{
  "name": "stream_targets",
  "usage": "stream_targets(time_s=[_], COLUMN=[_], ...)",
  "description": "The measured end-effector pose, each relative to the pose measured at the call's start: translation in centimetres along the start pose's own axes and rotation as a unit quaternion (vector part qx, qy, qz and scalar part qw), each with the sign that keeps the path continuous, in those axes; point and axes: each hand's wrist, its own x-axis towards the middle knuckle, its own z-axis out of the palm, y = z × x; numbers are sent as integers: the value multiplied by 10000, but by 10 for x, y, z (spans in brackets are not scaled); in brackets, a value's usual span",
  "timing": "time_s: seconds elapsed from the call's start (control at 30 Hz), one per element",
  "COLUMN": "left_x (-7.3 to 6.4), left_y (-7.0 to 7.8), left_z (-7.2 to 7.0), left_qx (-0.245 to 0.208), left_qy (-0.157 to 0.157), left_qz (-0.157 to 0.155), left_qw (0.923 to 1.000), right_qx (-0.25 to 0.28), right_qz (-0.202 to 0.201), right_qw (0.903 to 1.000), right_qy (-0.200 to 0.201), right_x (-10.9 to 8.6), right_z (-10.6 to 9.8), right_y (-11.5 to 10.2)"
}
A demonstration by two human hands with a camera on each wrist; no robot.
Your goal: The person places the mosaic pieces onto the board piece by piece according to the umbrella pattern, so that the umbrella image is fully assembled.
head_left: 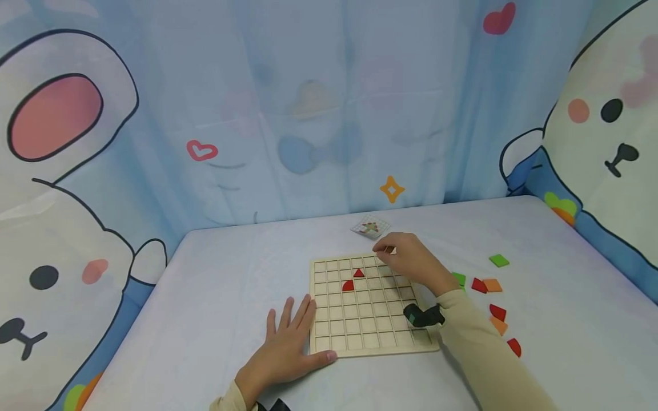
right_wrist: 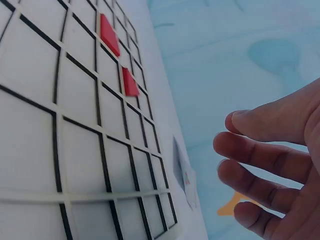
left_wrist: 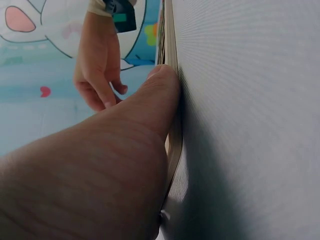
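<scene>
A wooden grid board (head_left: 374,311) lies flat on the table. In its squares sit a red triangle (head_left: 358,273) and a red quarter-round piece (head_left: 348,285). My left hand (head_left: 289,348) is spread at the board's lower left corner, fingertips at its left edge and thumb on the front edge. Over the far right part of the board hovers my right hand (head_left: 409,260). Its fingers (right_wrist: 265,157) are loosely bent, and nothing shows between them and the thumb in the right wrist view. Just beyond that hand lies a small pattern card (head_left: 370,226).
Right of the board lie loose pieces: a green one (head_left: 499,261), an orange one (head_left: 492,285), a red one (head_left: 497,311) and several more, some partly behind the right arm. A printed curtain (head_left: 319,114) hangs behind the white table (head_left: 221,285).
</scene>
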Motion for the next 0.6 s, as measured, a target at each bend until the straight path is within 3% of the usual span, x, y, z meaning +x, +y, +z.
stream_targets(time_s=[0.17, 0.33, 0.6], left_x=[-3, -5, -3], left_y=[1, 3, 3], left_z=[-1, -2, -1], left_qx=[-16, -67, -15], left_qy=[22, 50, 35], left_qz=[2, 17, 35], left_qw=[10000, 10000, 10000], right_qx=[159, 159, 266], right_qz=[196, -4, -133], right_qw=[9989, 9951, 9934], right_qy=[-405, -973, -1109], right_x=[2, 8, 6], right_z=[4, 21, 28], right_y=[1, -4, -4])
